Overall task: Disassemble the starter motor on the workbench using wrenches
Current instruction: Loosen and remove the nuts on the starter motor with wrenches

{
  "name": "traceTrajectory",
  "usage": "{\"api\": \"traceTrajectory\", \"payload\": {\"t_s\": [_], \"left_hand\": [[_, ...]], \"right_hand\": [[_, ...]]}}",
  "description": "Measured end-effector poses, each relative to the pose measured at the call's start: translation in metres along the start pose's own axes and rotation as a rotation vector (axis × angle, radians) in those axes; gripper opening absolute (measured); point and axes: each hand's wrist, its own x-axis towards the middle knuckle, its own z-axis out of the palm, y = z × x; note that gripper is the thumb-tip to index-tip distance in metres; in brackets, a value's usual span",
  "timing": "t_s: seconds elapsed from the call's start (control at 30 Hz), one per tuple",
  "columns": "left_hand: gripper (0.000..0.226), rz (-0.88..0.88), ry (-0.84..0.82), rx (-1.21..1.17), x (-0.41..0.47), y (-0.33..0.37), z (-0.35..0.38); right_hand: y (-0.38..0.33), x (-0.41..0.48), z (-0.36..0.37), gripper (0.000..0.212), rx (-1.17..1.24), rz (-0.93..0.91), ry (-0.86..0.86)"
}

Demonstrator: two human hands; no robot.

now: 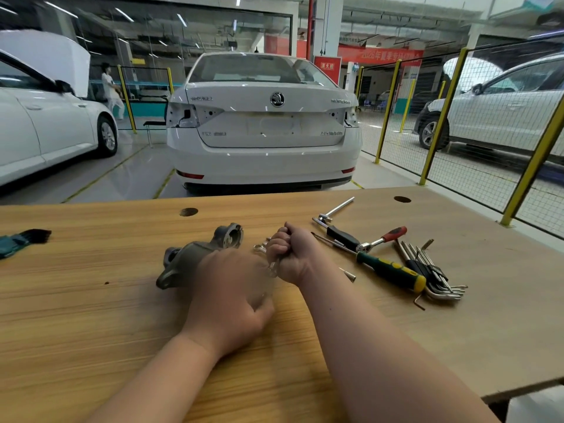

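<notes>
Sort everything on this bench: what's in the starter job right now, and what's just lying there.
In use: starter motor, held by left hand; wrench, gripped in right hand.
Lying idle: T-handle driver, red-handled ratchet, green-and-yellow screwdriver, hex keys, brush at far left.

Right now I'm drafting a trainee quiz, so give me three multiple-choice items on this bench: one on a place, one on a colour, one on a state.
1. Where does the hex key set lie? A) left of the starter motor B) right of the screwdriver C) in a drawer
2. The screwdriver's handle is: A) green and yellow B) blue C) white
3. The right hand is: A) open and idle B) gripping a wrench C) out of view
Answers: B, the keys lie at the screwdriver's right; A, green grip with yellow bands; B, fingers curl round the silver shaft.
</notes>
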Motion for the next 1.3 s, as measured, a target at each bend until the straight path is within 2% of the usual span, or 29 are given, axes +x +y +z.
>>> {"api": "traceTrajectory", "payload": {"t_s": [0.13,0.33,0.5,0.8,0.9,1.07,1.23,1.3], "left_hand": [[0.053,0.026,-0.050,-0.045,-0.005,-0.006,-0.004],[0.056,0.009,-0.102,-0.056,-0.002,-0.004,-0.004],[0.056,0.014,-0.102,-0.036,0.006,-0.001,0.000],[0.050,0.024,-0.037,-0.042,0.008,-0.001,0.005],[0.049,0.023,-0.038,-0.038,0.008,0.000,0.005],[0.048,0.024,-0.016,-0.037,0.007,0.001,0.004],[0.047,0.022,-0.022,-0.034,0.007,0.002,0.003],[0.046,0.026,-0.010,-0.033,0.008,0.002,0.003]], "right_hand": [[0.008,-0.014,0.003,0.045,0.021,-0.156,-0.024],[0.010,-0.028,0.011,0.040,-0.125,-0.461,-0.025],[0.004,-0.028,0.007,0.035,-0.130,-0.533,0.043],[-0.003,-0.022,0.016,0.041,-0.346,-0.674,-0.074],[-0.003,-0.021,0.015,0.040,-0.356,-0.666,-0.086],[-0.005,-0.023,0.015,0.038,-0.328,-0.532,-0.087],[-0.007,-0.023,0.010,0.041,-0.204,-0.403,-0.060],[-0.007,-0.023,0.009,0.042,-0.195,-0.413,-0.083]]}}
